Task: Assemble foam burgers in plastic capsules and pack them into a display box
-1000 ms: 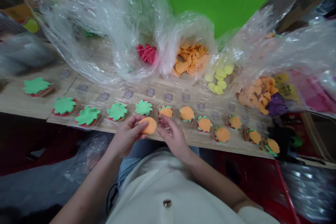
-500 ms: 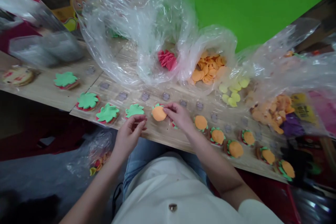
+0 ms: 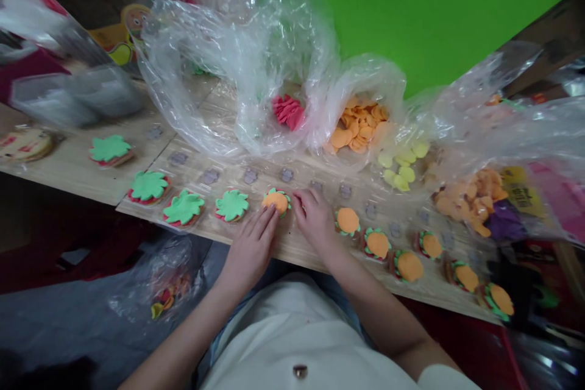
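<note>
My left hand lies with its fingers stretched out and their tips resting on a round orange foam piece. That piece sits on a green leaf-edged foam layer, in a stack on the table. Just to the right is my right hand, its fingers curled together beside the stack, with nothing visible in them. Left of the hands, stacks topped by green foam leaves stand along the table edge. To the right, several stacks have orange rounds on top. What lies under my right hand is hidden.
Clear plastic bags at the back hold red pieces, orange rounds and yellow pieces. Small grey pieces in clear plastic line the wooden table. A green panel rises behind. Another bag lies on the floor.
My right hand has let go of the orange round, which now lies on the green-leaf stack. My left hand has moved right and put its fingertips on it.
</note>
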Tool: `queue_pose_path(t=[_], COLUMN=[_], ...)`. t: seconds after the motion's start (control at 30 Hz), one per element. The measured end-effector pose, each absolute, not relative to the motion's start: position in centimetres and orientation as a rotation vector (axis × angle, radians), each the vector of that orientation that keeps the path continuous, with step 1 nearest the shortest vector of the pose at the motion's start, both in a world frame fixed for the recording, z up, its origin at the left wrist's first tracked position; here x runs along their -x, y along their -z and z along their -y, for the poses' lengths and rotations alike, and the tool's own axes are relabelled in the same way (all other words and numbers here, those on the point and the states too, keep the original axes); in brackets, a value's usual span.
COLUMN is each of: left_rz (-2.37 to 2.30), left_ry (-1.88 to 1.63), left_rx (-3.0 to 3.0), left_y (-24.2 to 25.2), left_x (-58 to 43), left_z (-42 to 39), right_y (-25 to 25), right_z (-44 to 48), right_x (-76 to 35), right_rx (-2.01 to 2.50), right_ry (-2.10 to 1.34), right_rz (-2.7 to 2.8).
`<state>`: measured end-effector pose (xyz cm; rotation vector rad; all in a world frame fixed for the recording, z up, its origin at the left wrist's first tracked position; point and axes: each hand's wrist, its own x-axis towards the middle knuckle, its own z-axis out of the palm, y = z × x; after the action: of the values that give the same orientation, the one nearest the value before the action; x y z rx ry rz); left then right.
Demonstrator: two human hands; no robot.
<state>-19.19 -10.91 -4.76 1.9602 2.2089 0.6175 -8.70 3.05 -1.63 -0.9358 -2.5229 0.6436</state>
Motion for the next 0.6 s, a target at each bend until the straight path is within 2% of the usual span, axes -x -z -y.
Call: queue_pose_path(t=[0.43,0.6], left_rz=[-2.152,-2.258], left_ry=[-0.513,-0.409], left_rx=[-2.103,-2.142], left_y=[5.0,5.1], left_x=[19.4,18.8], left_z=[8.5,8.1], right_y=[2.6,1.0], right_z=[-2.1,-1.4], right_x=[7.0,6.3], right_rx=[0.829,0.828], right_ry=[-0.540,-0.512], right_rz=[2.685,2.647])
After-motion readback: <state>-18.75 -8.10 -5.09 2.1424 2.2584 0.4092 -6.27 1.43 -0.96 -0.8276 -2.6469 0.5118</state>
